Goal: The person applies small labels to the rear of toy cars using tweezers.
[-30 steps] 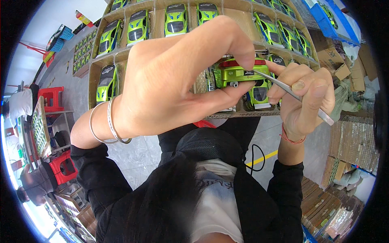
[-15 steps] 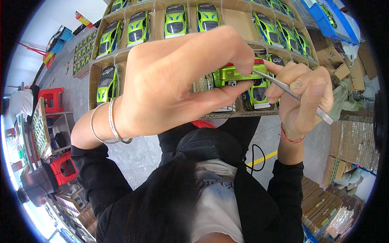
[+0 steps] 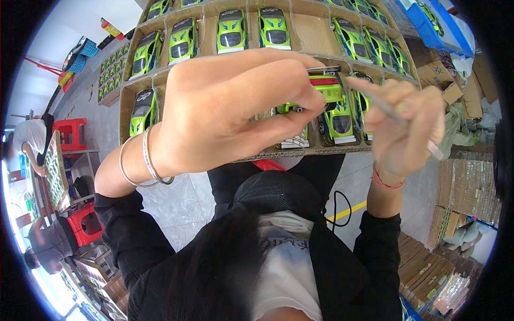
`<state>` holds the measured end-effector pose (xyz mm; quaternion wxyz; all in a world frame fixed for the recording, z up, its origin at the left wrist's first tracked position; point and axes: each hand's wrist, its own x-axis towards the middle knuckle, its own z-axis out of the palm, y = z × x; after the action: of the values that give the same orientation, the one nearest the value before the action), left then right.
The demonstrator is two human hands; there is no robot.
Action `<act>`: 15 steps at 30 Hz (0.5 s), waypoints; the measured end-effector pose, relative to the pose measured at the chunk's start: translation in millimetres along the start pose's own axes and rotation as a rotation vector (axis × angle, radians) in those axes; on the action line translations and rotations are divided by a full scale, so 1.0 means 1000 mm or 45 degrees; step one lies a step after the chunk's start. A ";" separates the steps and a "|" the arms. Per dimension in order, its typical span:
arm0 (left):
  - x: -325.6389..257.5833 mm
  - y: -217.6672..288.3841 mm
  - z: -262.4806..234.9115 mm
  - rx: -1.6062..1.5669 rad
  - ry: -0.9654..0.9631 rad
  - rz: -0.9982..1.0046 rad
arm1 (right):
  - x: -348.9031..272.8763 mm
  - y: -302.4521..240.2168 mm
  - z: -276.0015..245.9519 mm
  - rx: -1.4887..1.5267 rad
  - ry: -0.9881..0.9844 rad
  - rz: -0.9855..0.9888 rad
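Note:
My left hand (image 3: 235,109) is closed around a green toy car (image 3: 327,92), pinching it between thumb and fingers. The red strip across one end of the car faces me; much of its body is hidden behind my fingers. To its right, my right hand (image 3: 409,120) grips a slim metal tool that looks like tweezers (image 3: 386,107). Hand and tool are smeared by motion, and the tool's tip is apart from the car. Beneath both hands lies a divided cardboard tray (image 3: 311,35) with several matching green cars, such as one standing car (image 3: 231,31).
Another tray of green cars (image 3: 110,77) sits on the floor at far left. Red stools (image 3: 69,134) and two people are along the left side. Stacked cardboard (image 3: 468,182) lines the right, below a blue bin (image 3: 428,24).
The tweezers' tip has moved off the car as my right hand shifted slightly right. My left hand has tilted the car, so more of its upper side shows.

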<state>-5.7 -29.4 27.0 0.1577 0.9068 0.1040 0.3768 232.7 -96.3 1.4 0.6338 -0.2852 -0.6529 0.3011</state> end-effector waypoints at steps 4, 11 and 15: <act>0.021 -0.006 0.014 0.041 0.113 0.056 | 0.002 -0.008 -0.017 0.094 0.305 -0.041; 0.062 -0.082 0.082 0.138 0.020 0.050 | -0.029 0.005 -0.007 0.167 0.373 0.156; 0.059 -0.119 0.090 0.020 -0.223 0.020 | -0.041 0.011 -0.002 0.181 0.296 0.392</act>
<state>91.8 80.5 -38.0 0.1562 0.9383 0.0856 0.2963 236.4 -119.7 -33.9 0.6699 -0.3692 -0.5012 0.4047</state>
